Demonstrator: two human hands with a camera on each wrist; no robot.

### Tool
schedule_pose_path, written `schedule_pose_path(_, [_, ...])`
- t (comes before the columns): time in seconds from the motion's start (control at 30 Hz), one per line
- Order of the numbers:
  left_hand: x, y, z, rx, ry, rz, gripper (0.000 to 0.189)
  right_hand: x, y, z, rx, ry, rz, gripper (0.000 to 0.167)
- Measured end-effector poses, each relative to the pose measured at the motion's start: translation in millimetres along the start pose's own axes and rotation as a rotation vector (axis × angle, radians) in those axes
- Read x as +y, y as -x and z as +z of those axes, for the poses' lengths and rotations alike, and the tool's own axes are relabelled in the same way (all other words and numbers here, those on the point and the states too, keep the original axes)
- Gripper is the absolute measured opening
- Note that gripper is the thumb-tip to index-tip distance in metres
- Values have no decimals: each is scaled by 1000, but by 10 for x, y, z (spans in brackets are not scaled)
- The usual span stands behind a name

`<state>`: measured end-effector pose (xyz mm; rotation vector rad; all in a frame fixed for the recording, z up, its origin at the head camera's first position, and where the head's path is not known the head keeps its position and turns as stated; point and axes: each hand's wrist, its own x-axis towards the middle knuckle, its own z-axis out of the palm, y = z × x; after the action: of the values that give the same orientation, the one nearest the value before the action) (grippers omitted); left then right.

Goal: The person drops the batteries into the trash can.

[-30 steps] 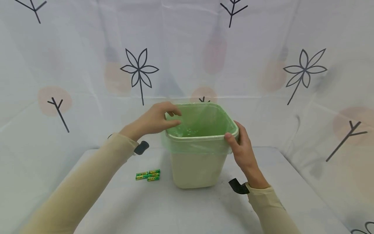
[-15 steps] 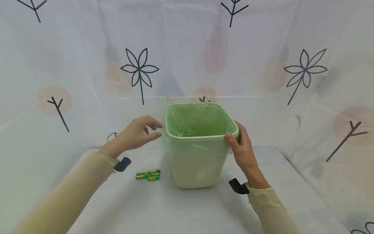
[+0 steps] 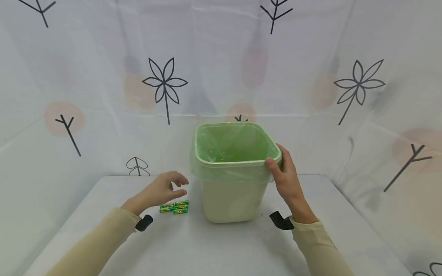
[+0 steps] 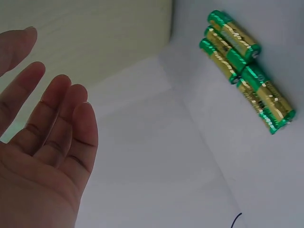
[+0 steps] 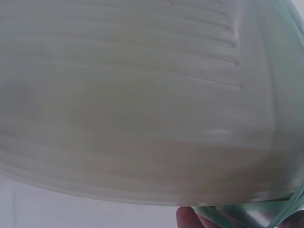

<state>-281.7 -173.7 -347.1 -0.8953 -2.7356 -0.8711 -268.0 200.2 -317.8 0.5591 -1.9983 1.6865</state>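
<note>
A cream trash bin (image 3: 231, 201) stands upright on the table, lined with a thin green trash bag (image 3: 238, 172) folded down over its rim. My right hand (image 3: 287, 178) grips the bin's right front corner, thumb on the rim and fingers round the outer side. In the right wrist view, fingertips (image 5: 186, 218) show beside the gathered bag at the lower edge. Several green-and-gold batteries (image 3: 174, 207) lie together left of the bin. Just above them hovers my left hand (image 3: 160, 189), holding nothing, its fingers loosely bent and apart from the thumb. The left wrist view shows the batteries (image 4: 247, 66) apart from that hand.
The white-covered table (image 3: 221, 251) reaches back to a pale cloth backdrop (image 3: 214, 57) printed with flowers and twigs. More cloth hangs along both sides. A dark band (image 3: 281, 221) sits at the right wrist, another (image 3: 144, 222) at the left.
My left hand has left the bin's left rim and moved down and leftward to above the batteries. My right hand keeps its grip, and the bin and batteries stay in place.
</note>
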Motion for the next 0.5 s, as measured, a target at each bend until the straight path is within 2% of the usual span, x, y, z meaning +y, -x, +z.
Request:
schedule_pose_path(0.3, [-274, 135, 305, -138, -2, -70, 22, 24, 6, -3, -25, -1, -4, 53])
schedule_pose_path(0.5, [-401, 165, 485, -189, -26, -117, 22, 17, -4, -1, -12, -28, -2, 52])
